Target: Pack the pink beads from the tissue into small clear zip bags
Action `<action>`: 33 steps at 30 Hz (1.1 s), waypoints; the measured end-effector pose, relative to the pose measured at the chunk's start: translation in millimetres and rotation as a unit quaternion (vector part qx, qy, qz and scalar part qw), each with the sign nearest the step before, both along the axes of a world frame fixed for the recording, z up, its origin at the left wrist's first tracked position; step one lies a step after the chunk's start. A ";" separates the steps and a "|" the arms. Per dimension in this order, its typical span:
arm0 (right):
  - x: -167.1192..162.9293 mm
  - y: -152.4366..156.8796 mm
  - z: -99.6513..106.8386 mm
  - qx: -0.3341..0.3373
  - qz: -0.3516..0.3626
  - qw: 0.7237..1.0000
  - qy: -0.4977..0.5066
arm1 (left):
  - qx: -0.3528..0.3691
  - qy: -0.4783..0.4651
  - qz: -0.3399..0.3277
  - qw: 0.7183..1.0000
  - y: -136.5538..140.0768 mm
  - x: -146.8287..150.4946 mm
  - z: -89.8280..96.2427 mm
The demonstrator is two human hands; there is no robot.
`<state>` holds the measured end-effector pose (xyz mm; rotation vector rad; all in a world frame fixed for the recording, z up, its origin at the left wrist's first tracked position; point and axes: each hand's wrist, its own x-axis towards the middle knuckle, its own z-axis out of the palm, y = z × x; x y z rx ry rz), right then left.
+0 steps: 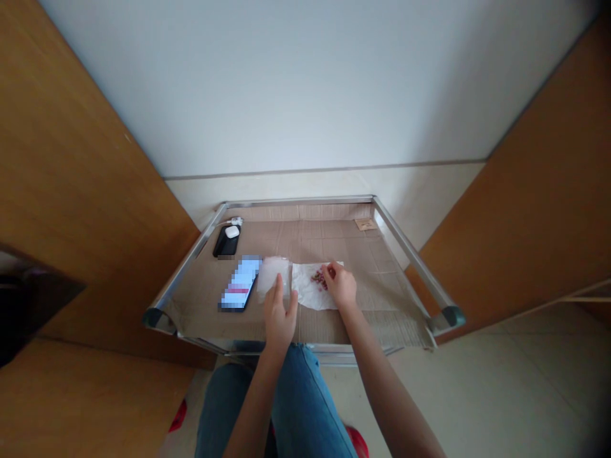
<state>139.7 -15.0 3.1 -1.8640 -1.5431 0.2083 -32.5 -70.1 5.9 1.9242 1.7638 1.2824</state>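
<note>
Brown cardboard covers the surface (pixel 329 238), which is edged by a silvery metal frame (pixel 405 245) with dark green corner caps at its near left and near right ends. Near the middle of it lies a crinkled white paper (pixel 308 299), and on that, a little right of its centre, sits a small loose pile of reddish pieces (pixel 319 278), too small to identify. The right hand (pixel 344 289) reaches over the paper from the right, thumb and fingertips drawn close together at the pile's right edge; I cannot tell whether its grip pinches a piece. Just left of the paper is a whitish translucent packet (pixel 272 273). The left hand (pixel 280 321) is at its near right part, the grip spread, with the thumb apart from the fingers and the fingertips over the packet.

Left of the packet lies a phone (pixel 241 286) with a lit, pixelated screen. Farther left and far, a white rounded case (pixel 232 232) rests on a flat black object (pixel 225 245), beside a white plug (pixel 235 221). Towards the far right corner lies a small tan card (pixel 365 224). A pale wall (pixel 310 83) stands behind.
</note>
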 end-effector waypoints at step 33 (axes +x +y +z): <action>1.5 -3.0 6.1 0.111 -0.042 0.990 0.074 | 0.064 0.092 0.085 0.990 56.2 -9.3 17.4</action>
